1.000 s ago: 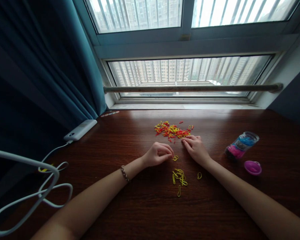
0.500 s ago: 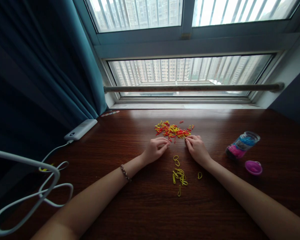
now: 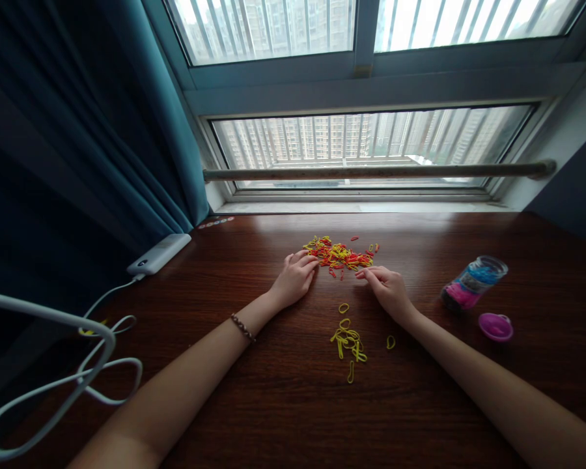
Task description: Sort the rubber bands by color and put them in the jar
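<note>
A heap of small red and yellow bands [image 3: 339, 255] lies on the brown table. My left hand [image 3: 296, 277], palm down with fingers spread a little, reaches the heap's left edge. At its lower right edge is my right hand [image 3: 383, 286], thumb and fingers brought together; whatever is between the fingertips is too small to make out. Nearer to me, between my forearms, lies a loose group of yellow bands [image 3: 349, 342]. One yellow band [image 3: 390, 342] sits apart, beside my right forearm.
A clear jar with blue and pink contents [image 3: 473, 284] leans at the right, next to a purple lid [image 3: 495, 327]. At the left are a white power bank [image 3: 159, 254] and a looped white cable [image 3: 110, 365]. A window and rail [image 3: 378, 172] stand behind the table [image 3: 254, 404].
My left hand has moved up and left to the heap's left edge, and its fingers have spread. My right fingertips have shifted slightly left. Another yellow band now lies in the near group's left side.
</note>
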The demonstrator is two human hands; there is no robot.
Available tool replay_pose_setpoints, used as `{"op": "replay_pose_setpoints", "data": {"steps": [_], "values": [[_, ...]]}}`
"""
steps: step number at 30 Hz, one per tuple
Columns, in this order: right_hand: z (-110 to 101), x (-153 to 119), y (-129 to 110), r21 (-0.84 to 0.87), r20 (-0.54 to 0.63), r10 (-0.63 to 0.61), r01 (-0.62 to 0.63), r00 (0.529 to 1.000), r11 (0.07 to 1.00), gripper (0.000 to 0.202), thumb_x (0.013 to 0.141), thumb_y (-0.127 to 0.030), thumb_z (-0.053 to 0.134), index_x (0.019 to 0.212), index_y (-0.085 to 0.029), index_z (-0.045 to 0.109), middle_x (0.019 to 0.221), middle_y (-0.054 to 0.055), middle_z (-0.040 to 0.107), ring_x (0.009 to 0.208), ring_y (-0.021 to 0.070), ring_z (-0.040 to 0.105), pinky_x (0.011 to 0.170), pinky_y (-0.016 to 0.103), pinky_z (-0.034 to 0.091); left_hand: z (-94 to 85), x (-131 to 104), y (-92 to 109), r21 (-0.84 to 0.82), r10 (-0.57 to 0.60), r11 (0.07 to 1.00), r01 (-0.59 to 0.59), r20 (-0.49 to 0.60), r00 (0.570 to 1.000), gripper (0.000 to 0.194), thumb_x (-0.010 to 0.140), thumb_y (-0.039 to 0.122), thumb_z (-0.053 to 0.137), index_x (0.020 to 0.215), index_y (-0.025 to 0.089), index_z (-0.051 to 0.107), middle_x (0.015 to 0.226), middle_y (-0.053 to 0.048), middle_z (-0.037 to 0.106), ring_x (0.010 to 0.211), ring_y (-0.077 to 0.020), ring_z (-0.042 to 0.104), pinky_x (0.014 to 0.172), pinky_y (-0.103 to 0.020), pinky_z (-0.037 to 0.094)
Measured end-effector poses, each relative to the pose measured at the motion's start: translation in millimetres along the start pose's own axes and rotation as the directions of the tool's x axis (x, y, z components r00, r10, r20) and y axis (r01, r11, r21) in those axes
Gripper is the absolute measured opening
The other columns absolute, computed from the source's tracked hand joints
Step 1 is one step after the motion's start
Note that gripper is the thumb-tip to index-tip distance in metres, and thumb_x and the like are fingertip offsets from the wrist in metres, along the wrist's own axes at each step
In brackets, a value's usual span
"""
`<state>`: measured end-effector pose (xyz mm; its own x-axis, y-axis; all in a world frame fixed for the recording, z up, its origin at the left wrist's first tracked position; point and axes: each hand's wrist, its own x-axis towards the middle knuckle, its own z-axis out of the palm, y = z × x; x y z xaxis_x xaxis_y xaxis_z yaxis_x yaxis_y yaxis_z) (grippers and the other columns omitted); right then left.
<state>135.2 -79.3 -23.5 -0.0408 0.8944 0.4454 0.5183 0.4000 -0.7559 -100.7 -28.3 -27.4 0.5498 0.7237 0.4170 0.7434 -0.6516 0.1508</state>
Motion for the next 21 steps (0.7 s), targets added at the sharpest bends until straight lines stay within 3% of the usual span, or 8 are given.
{"op": "replay_pose_setpoints", "data": {"steps": [3, 9, 21], "values": [[3.9, 1.6, 8.4, -0.153, 0.022, -0.045, 0.048, 0.999, 0.987, 0.028, 0.083, -0.031, 0.043, 0.083, -0.022, 0.069, 0.093, 0.004, 0.067, 0.091, 0.0204, 0.056, 0.084, 0.037, 0.041, 2.5, 0.0, -1.5, 0.006, -0.004, 1.0, 0.004, 0.022, 1.0, 0.033, 0.086, 0.025, 0.039, 0.116, 0.024, 0.051, 0.12, -0.005, 0.052, 0.116, -0.0241, 0.034, 0.097, -0.044, 0.024], [10.1, 2.1, 14.3, -0.293, 0.13, -0.11, 0.144, 0.985, 0.945, 0.027, 0.083, -0.029, 0.043, 0.096, -0.024, 0.066, 0.106, 0.004, 0.063, 0.101, 0.0212, 0.049, 0.088, 0.039, 0.038, 5.9, 0.0, -5.0, 0.015, -0.056, 0.998, 0.055, 0.057, 0.997, 0.036, 0.084, 0.034, 0.042, 0.12, 0.031, 0.047, 0.123, -0.003, 0.048, 0.114, -0.0256, 0.032, 0.095, -0.047, 0.023], [12.3, 1.7, 19.7, -0.334, 0.135, -0.093, 0.134, 0.986, 0.933, 0.03, 0.084, -0.025, 0.04, 0.094, -0.018, 0.067, 0.102, 0.006, 0.062, 0.097, 0.0216, 0.046, 0.088, 0.036, 0.039, 2.1, -0.3, -1.5, 0.007, -0.007, 1.0, 0.006, 0.061, 0.998, 0.032, 0.085, 0.033, 0.04, 0.115, 0.029, 0.05, 0.119, -0.002, 0.051, 0.11, -0.024, 0.034, 0.093, -0.042, 0.023]]}}
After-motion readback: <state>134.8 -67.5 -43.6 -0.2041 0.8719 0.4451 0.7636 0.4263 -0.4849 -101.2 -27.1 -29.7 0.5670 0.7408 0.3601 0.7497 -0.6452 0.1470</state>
